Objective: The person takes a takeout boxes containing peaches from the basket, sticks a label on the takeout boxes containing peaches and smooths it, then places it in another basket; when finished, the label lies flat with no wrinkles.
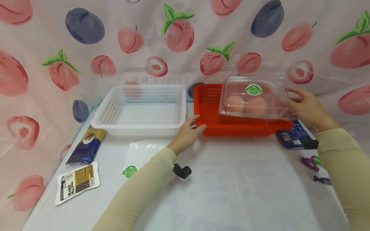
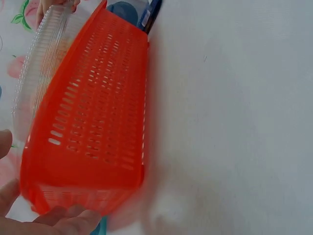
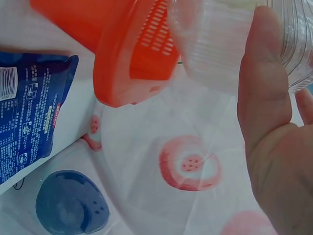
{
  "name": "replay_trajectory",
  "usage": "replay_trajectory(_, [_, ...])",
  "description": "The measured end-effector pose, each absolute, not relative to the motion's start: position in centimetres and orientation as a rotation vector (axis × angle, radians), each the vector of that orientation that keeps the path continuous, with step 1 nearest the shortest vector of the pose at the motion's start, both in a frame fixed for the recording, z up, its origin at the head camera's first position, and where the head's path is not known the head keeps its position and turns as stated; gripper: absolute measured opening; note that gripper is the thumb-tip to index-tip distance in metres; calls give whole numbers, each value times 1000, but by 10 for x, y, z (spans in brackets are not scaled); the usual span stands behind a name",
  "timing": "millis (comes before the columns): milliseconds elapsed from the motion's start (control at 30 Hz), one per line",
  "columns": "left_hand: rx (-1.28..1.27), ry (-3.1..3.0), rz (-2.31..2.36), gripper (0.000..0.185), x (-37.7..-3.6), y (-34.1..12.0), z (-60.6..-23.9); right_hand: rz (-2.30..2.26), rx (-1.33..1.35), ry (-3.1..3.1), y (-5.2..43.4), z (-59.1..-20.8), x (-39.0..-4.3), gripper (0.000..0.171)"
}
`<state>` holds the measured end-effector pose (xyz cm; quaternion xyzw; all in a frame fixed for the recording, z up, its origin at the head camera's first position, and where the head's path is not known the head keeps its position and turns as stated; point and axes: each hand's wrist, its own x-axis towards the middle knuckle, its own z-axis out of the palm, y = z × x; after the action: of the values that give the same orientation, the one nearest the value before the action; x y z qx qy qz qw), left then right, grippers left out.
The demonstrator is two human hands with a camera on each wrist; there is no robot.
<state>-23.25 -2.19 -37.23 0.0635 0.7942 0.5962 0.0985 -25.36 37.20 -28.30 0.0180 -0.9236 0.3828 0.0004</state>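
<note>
My right hand (image 1: pixel 304 107) holds a clear plastic clamshell box (image 1: pixel 271 107) by its right end, tilted above the red basket. In the right wrist view the thumb (image 3: pixel 266 73) lies along the box. A green-and-white round label (image 1: pixel 253 89) is on the lid, and round pinkish-orange fruits (image 1: pixel 255 106), perhaps peaches, show through the plastic. At the left end of the red perforated basket (image 1: pixel 231 130) is my left hand (image 1: pixel 186 136), its fingers spread and touching the basket's end. The left wrist view shows fingertips (image 2: pixel 83 223) against that end wall.
A white perforated basket (image 1: pixel 141 131) stands to the left. Blue-and-gold (image 1: pixel 88 144) and white-and-gold packets (image 1: pixel 78 183) lie at the left, near a clear bag with a green label (image 1: pixel 130 171). A blue packet (image 1: pixel 295 136) and wrapped candies (image 1: pixel 310 164) lie at the right.
</note>
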Motion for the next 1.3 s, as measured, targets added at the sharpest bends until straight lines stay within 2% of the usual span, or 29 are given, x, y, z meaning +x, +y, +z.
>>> replay_trajectory(400, [106, 2391, 1853, 60, -245, -6, -383, 1332, 68, -2929, 374, -309, -288, 73])
replay_trajectory(733, [88, 2373, 1852, 57, -249, -8, -383, 1402, -2, -2985, 370, -323, -302, 84])
replay_trajectory(900, [102, 2341, 1868, 59, -249, -9, -383, 1456, -8, -2995, 370, -327, -308, 79])
replay_trajectory(1300, [63, 2330, 1860, 58, -248, -7, -383, 1195, 33, -3216, 357, -325, -305, 94])
